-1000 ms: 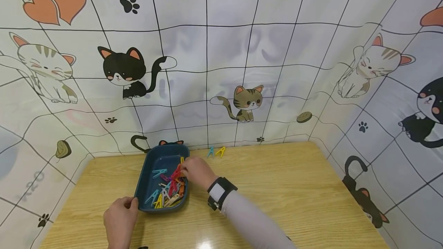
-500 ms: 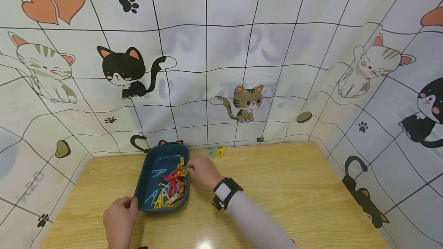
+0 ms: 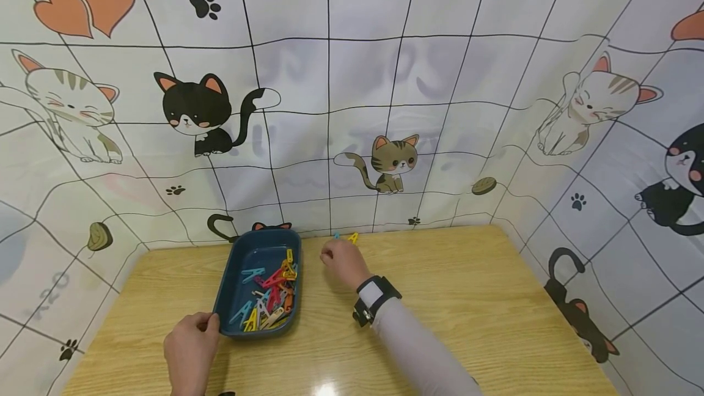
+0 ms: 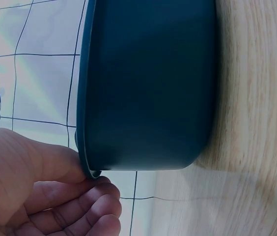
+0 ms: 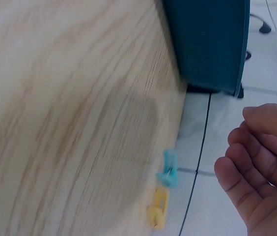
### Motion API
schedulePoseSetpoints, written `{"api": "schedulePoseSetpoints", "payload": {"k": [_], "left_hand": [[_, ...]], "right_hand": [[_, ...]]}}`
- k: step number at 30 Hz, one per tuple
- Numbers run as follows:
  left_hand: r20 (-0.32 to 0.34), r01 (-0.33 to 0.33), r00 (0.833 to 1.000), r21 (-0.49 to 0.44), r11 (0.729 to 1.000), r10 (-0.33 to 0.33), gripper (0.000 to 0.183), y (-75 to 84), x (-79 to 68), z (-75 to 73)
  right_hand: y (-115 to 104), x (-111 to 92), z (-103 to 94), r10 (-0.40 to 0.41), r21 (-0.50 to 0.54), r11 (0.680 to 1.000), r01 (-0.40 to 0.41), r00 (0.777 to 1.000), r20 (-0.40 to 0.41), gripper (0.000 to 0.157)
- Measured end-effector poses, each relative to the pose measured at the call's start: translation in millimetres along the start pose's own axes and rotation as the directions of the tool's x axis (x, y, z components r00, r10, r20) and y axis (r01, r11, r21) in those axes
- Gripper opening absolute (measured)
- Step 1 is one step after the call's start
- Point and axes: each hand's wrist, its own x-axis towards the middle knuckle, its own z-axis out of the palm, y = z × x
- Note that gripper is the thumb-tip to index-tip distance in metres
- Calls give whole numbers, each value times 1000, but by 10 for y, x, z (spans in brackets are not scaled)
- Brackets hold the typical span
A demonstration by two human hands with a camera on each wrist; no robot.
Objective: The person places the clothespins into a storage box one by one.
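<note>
A dark blue plastic tray stands at the table's back left. Several clothespins in red, yellow, orange, blue and other colours lie jumbled in it, mostly toward its right side. My left hand pinches the rim at the tray's near left corner; the left wrist view shows thumb and fingers on that rim. Right of the tray, my right hand is above the table. Its fingers are loosely bent, and no object shows in it. Behind it, partly hidden, are a blue clothespin and a yellow clothespin.
The wooden table extends to the right and toward the front. A white cloth with grid lines and printed cats hangs behind and along both sides. The tray and the two loose clothespins lie close to the table's back edge.
My right hand has left the clothespins in the tray and moved right, partly covering the two loose ones. A red clothespin shifted within the tray. The left hand has stayed on the rim.
</note>
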Motion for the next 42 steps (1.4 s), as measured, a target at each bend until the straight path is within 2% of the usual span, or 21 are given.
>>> {"api": "schedulePoseSetpoints", "payload": {"k": [5,10,14,21,30,37,42], "left_hand": [[-10,5,1000,-2,1000,-5,15,-7,-1,1],[5,18,1000,-3,1000,-18,15,6,7,-6],[4,13,1000,-5,1000,-13,15,1,9,-9],[0,15,1000,-9,1000,-15,15,-4,11,-3],[-16,-10,1000,-17,1000,10,14,-12,6,0],[-15,-12,1000,-12,1000,12,14,-8,-2,-5],[-8,0,1000,-7,1000,0,15,-8,4,-4]], "right_hand": [[196,34,-16,73,35,997,-71,995,-70,17],[380,62,-35,152,14,988,-152,985,-76,23],[470,72,-51,204,-21,978,-206,976,-75,19],[573,93,-34,290,-46,955,-294,954,-78,15],[663,132,32,370,-85,924,-372,928,-36,31],[709,159,106,429,-107,897,-428,903,-10,27],[721,167,129,436,-130,892,-433,900,-10,25]]}}
